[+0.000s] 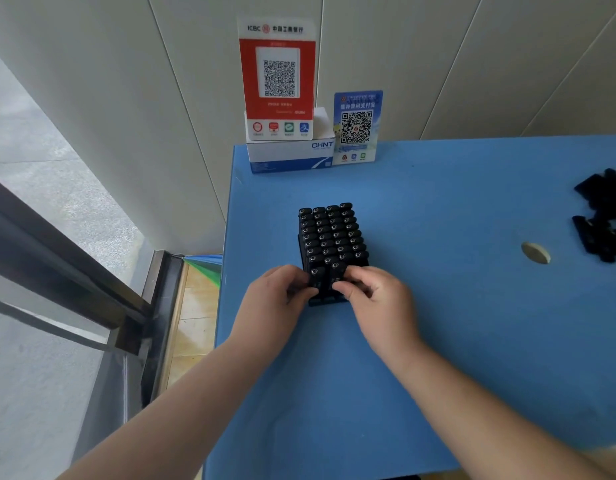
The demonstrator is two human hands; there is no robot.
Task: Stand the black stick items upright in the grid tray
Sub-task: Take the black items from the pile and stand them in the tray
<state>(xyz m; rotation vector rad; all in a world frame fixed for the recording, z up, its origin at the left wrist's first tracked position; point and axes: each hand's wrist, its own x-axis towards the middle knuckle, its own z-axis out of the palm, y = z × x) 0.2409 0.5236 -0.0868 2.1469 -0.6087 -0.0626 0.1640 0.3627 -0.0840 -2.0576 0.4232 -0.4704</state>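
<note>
While the grid tray [325, 301] is sitting mid-table with upright black sticks [329, 233], both hands are pinching its near-row sticks: left hand [277, 296] at seven o'clock, right hand [377, 299] at five; loose sticks [601, 216] are lying at three o'clock.

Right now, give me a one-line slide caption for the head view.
Both hands, left hand and right hand, work at the near end of a nearly full grid tray of upright black sticks.

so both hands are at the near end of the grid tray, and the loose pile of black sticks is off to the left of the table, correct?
Not quite. The head view shows the loose pile of black sticks at the right edge of the table, not the left. The rest holds: the left hand and right hand are both at the near end of the grid tray.
</note>
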